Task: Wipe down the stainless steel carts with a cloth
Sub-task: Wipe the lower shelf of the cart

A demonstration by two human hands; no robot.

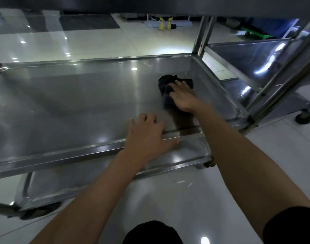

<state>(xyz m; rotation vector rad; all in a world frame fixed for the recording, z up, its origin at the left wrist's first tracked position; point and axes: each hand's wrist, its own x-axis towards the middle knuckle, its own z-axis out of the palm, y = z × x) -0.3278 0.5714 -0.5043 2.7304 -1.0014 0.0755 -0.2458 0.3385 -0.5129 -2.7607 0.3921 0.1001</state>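
A stainless steel cart's middle shelf fills the view, a shallow tray with a raised rim. A dark crumpled cloth lies on it near the far right corner. My right hand presses flat on the cloth with straight fingers. My left hand rests on the shelf's near rim, fingers curled over the edge onto the shelf surface. The cart's lower shelf shows below the rim.
A second steel cart stands close on the right, its upright posts beside my right arm and a castor on the floor. The upper shelf edge hangs overhead. Two yellow spray bottles stand on the tiled floor beyond.
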